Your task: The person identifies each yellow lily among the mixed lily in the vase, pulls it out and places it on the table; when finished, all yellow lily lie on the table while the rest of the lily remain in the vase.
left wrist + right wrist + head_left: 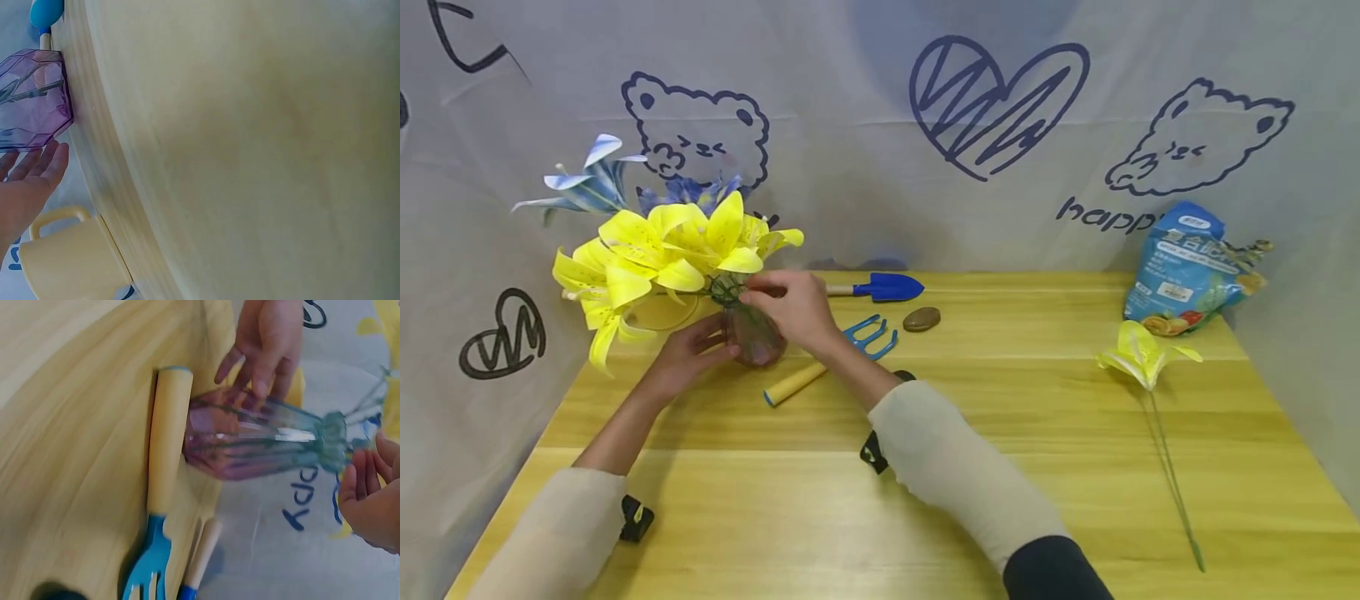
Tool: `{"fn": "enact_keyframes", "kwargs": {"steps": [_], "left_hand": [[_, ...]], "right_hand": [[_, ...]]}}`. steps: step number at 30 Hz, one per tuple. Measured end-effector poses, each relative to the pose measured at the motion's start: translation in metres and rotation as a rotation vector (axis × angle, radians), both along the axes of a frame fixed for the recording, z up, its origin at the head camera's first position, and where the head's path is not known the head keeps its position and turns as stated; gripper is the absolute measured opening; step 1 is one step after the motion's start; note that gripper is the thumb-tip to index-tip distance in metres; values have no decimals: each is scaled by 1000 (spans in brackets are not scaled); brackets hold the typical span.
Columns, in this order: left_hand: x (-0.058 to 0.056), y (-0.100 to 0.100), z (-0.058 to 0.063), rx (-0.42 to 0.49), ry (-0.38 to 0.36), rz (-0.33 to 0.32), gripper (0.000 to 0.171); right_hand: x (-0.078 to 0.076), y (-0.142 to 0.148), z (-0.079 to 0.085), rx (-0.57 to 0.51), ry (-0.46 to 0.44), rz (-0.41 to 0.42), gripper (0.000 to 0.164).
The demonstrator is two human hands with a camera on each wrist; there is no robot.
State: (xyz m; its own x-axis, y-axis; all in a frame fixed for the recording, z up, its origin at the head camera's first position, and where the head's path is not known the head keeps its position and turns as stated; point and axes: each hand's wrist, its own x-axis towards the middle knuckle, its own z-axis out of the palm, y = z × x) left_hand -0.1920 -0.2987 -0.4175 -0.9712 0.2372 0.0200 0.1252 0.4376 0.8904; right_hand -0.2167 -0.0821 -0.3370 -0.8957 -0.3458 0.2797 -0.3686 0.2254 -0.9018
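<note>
A clear faceted vase (754, 335), greenish at the neck and pink toward the base, stands upright on the wooden table. Yellow lilies (658, 246) and a blue lily (591, 183) spread above it, their stems (256, 443) running down inside the glass. With fairly straight fingers, my left hand (28, 184) touches the vase's side low down. My right hand (797, 307) is at the neck, its thumb and fingertips pinching a stem just at the rim; the exact grip is partly hidden. In the right wrist view both the left hand (270, 347) and right hand (375, 500) flank the vase.
A yellow mug (75, 259) stands behind the flowers. Right of the vase lie a hand fork (797, 383), a blue trowel (895, 287) and a brown stone (922, 318). Farther right are a blue bag (1180, 271) and a single yellow lily (1142, 358).
</note>
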Motion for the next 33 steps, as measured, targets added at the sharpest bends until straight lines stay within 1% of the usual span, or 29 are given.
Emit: {"fn": "enact_keyframes", "kwargs": {"steps": [4,7,9,11,13,15,18,20,22,24,25,29,31,32,33], "left_hand": [[0,3,-1,11,-3,12,59],[1,5,-1,8,2,17,59],[0,7,-1,1,12,15,59],[0,7,-2,-10,22,15,60],[-1,7,-2,-19,37,13,60],[-1,7,-2,-21,46,8,61],[0,7,-1,-30,39,2,62],[0,7,0,-29,27,7,63],[1,7,2,-34,16,11,63],[4,9,7,-28,10,14,63],[5,10,10,-25,8,14,63],[13,17,24,-23,3,10,63],[14,18,28,-31,5,10,63],[15,18,29,-34,5,13,62],[15,18,30,-37,6,17,62]], "right_hand": [[-1,-18,-1,68,62,-85,22],[-2,-22,-2,86,85,-188,17],[-3,-23,-5,56,70,-276,14],[-6,-22,-8,18,30,-355,14],[-10,-22,-12,-15,-15,-392,17],[-14,-22,-15,-28,-54,-385,19],[-20,-23,-17,-27,-105,-363,19],[-22,-25,-16,-41,-147,-353,18],[-22,-28,-13,-50,-176,-361,17],[-23,-31,-10,-57,-203,-370,15],[-25,-34,-13,-59,-201,-369,15],[-23,-38,-11,-57,-215,-395,13],[-23,-38,-9,-71,-199,-407,11],[-21,-36,-4,-84,-195,-420,10],[-22,-36,-3,-101,-180,-427,11]]}}
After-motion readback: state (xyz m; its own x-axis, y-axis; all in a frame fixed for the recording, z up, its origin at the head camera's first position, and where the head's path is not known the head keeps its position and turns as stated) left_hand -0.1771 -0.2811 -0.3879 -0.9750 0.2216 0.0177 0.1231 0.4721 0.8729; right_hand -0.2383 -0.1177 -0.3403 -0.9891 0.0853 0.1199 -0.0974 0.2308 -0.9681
